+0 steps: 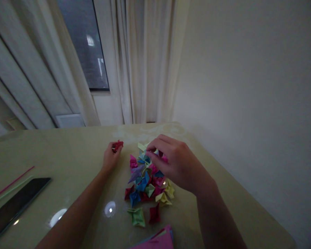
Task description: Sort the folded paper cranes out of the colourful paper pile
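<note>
My left grip (pixel 111 157), ten o'clock from the paper pile (pixel 143 182): one red folded piece (pixel 118 145), fingertip-held, presumably against crushing. My right grip (pixel 175 157), two o'clock: fingertips close together, contents I cannot tell.

Paper pile (pixel 143 182) on table (pixel 75 155), sticks (pixel 12 184) left, curtains (pixel 150 62) behind

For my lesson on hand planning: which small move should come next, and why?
Perhaps the right hand should pinch the farthest pale green folded paper piece: its fingertips appear close by, though contact is unclear, while the left hand holds a red folded paper piece.
</note>
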{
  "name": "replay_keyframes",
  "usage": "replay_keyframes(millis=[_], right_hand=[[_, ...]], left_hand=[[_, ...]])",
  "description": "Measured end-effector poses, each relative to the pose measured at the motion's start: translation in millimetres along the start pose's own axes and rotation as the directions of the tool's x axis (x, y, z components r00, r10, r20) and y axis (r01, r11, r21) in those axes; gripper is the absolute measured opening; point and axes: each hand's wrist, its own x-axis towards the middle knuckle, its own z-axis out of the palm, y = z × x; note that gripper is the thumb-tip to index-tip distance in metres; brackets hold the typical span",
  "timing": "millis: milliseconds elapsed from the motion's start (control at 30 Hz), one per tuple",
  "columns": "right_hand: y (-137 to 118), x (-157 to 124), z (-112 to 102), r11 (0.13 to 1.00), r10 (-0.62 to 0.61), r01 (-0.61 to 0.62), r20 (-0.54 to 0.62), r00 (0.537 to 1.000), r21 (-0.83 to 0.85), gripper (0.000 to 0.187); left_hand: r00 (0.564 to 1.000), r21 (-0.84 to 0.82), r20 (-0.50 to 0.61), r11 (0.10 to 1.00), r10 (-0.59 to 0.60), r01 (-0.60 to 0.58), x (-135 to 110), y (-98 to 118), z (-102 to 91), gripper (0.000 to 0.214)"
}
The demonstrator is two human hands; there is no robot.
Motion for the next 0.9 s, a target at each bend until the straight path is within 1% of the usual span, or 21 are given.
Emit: replay_keyframes(millis=[67,100,133,167,233,267,300,333,367,433,467,533,567,600,633,667,733,800,833,900], right_hand=[[-9,-9,-6,1.0,-0.003,0.005,-0.071,0.997,0.028,0.01],[-12,-15,-6,0.999,-0.003,0.007,-0.1,0.995,0.041,0.01],[-14,-23,-4,0.999,0.0,0.007,-0.125,0.992,0.053,0.01],[-13,-34,1,0.998,0.005,0.004,-0.142,0.99,0.064,0.01],[-8,-64,19,0.996,0.049,-0.032,-0.193,0.98,0.087,0.014],[-4,-83,32,0.993,0.089,-0.069,-0.218,0.972,0.097,0.016],[1,-105,46,0.986,0.153,-0.129,-0.254,0.955,0.109,0.018],[6,-129,60,0.968,0.242,-0.21,-0.287,0.927,0.137,0.021],[12,-153,73,0.937,0.343,-0.299,-0.314,0.885,0.179,0.025],[20,-197,95,0.858,0.51,-0.431,-0.374,0.775,0.279,0.038],[22,-215,103,0.813,0.581,-0.482,-0.398,0.71,0.328,0.044],[24,-238,110,0.733,0.68,-0.546,-0.432,0.593,0.405,0.054],[23,-243,111,0.707,0.707,-0.566,-0.443,0.552,0.423,0.058],[22,-245,112,0.693,0.72,-0.58,-0.447,0.531,0.428,0.06],[21,-245,112,0.689,0.724,-0.589,-0.443,0.529,0.423,0.061],[19,-243,112,0.692,0.721,-0.594,-0.429,0.544,0.411,0.061],[17,-238,115,0.709,0.705,-0.596,-0.389,0.592,0.378,0.06],[15,-235,118,0.727,0.687,-0.597,-0.369,0.627,0.34,0.059],[14,-235,120,0.734,0.679,-0.599,-0.364,0.637,0.32,0.059],[13,-235,122,0.74,0.672,-0.606,-0.371,0.641,0.292,0.057]], left_hand=[[0.999,-0.021,-0.029,0.999,0.031,-0.031,-25,9,-6.8,0.037],[0.998,-0.029,-0.021,0.998,0.058,-0.059,-36,12,-8.7,0.037],[0.995,-0.037,0.017,0.994,0.099,-0.099,-47,16,-9.4,0.039],[0.985,-0.047,0.084,0.988,0.15,-0.146,-56,18,-9.4,0.043],[0.959,-0.05,0.186,0.977,0.212,-0.207,-69,21,-7.9,0.048],[0.949,-0.052,0.214,0.973,0.233,-0.227,-72,22,-7.3,0.05],[0.945,-0.055,0.219,0.97,0.243,-0.236,-75,23,-7.0,0.05],[0.947,-0.061,0.208,0.969,0.245,-0.238,-76,23,-7.3,0.05],[0.953,-0.067,0.185,0.971,0.239,-0.23,-77,23,-8.1,0.049],[0.97,-0.072,0.129,0.978,0.205,-0.197,-77,23,-10.6,0.047],[0.977,-0.073,0.108,0.981,0.185,-0.178,-78,23,-12.1,0.045],[0.984,-0.069,0.091,0.987,0.154,-0.148,-81,24,-15.7,0.038],[0.985,-0.065,0.093,0.988,0.143,-0.137,-83,25,-17.8,0.033],[0.986,-0.059,0.099,0.99,0.134,-0.128,-87,26,-20.3,0.03],[0.987,-0.052,0.105,0.991,0.125,-0.12,-91,27,-23.2,0.03],[0.987,-0.044,0.109,0.993,0.118,-0.114,-97,28,-26.6,0.033],[0.989,-0.03,0.106,0.994,0.104,-0.101,-111,30,-34.9,0.039],[0.992,-0.021,0.092,0.996,0.086,-0.084,-127,32,-44.5,0.043],[0.993,-0.02,0.087,0.997,0.075,-0.074,-135,32,-49.5,0.045],[0.995,-0.023,0.085,0.998,0.056,-0.054,-151,33,-59.9,0.047]])
